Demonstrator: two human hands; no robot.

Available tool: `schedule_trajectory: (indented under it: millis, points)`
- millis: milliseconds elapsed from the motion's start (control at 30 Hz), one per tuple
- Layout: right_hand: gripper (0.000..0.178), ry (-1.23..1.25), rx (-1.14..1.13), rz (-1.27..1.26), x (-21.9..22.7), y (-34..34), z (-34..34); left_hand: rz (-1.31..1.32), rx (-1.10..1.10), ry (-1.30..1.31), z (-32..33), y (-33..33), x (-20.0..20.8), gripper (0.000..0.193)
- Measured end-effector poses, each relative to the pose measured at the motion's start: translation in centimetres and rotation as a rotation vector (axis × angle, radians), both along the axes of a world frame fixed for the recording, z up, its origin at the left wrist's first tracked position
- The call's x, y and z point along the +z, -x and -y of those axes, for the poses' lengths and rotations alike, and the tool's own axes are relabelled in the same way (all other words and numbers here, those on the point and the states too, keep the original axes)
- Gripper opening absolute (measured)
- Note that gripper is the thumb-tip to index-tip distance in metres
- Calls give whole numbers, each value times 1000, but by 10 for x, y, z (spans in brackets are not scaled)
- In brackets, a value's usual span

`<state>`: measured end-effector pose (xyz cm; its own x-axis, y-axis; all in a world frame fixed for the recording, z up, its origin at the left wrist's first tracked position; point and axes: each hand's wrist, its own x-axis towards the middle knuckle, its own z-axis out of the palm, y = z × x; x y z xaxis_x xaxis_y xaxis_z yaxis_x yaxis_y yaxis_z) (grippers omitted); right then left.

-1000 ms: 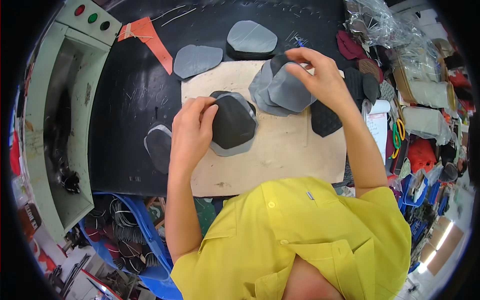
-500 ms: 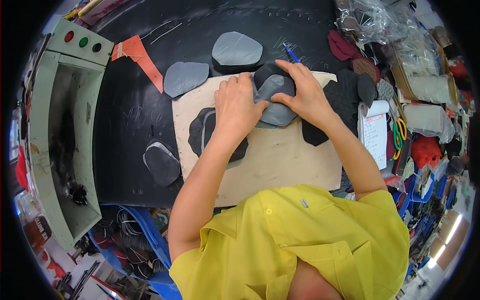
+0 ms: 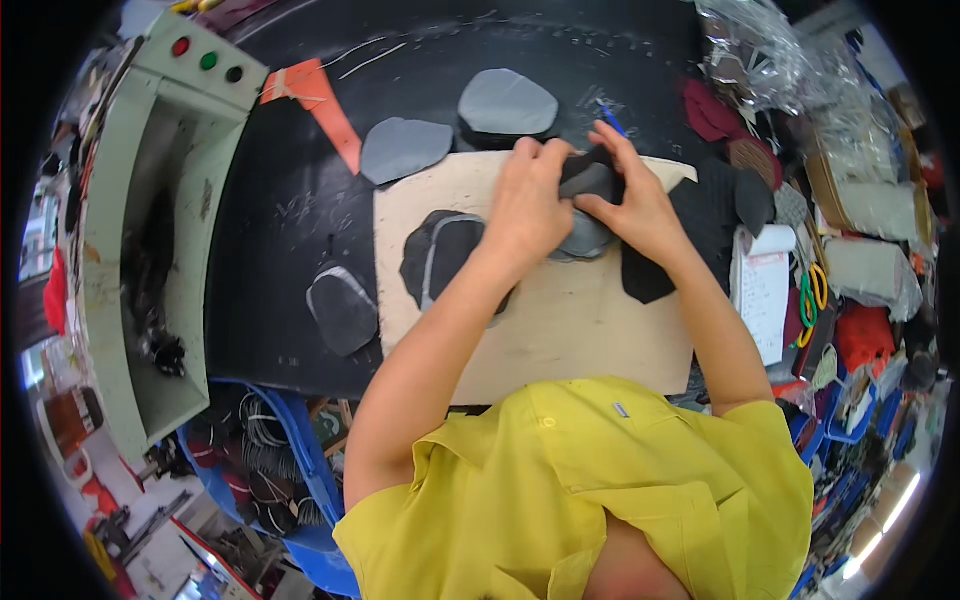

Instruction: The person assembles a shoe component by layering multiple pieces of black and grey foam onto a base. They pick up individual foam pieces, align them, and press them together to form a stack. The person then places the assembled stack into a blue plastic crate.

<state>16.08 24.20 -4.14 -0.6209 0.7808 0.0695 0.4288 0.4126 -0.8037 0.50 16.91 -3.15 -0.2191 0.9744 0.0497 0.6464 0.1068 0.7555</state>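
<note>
My left hand [image 3: 535, 205] and my right hand [image 3: 640, 205] meet at the far side of a beige board [image 3: 590, 335]. Between them is a dark grey, rounded flat piece [image 3: 592, 180] that looks bent, its edges curled round by fingers and thumbs of both hands. Fingers partly hide it. Just below lies another smooth grey piece [image 3: 583, 243]. Beside my left forearm, a black wavy-edged piece [image 3: 418, 260] rests on the board with a grey-banded piece over it. A black sheet piece [image 3: 645, 270] lies by my right wrist.
Beyond the board are a grey rounded piece [image 3: 405, 150], a grey-topped stack [image 3: 508, 100] and a blue pen [image 3: 612, 118]. A dark piece [image 3: 343, 315] lies left. At right are a notepad [image 3: 762, 305] and scissors [image 3: 808, 300]. A green metal cabinet [image 3: 105, 250] borders the left.
The grey piece between my hands lay flatter before and now looks more bent, with my fingers closer round it. The whole view has shifted, so the table sits farther right.
</note>
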Motion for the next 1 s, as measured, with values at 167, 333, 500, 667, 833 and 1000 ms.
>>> schedule_trajectory:
  millis: [167,333,500,667,833,1000]
  points:
    - [44,341,191,-149,27,-5,-13,320,-103,-331,28,14,17,38]
    - [35,546,173,-366,65,8,0,25,494,-271,41,112,12,44]
    - [39,1011,303,-366,75,60,43,-100,675,254,40,164,-13,55]
    - [40,97,381,25,12,88,75,522,564,-74,43,162,-23,52]
    - [45,-33,336,60,11,84,74,791,596,-444,84,144,-2,45]
    - [49,60,298,77,17,86,75,697,852,-423,138,192,-17,61]
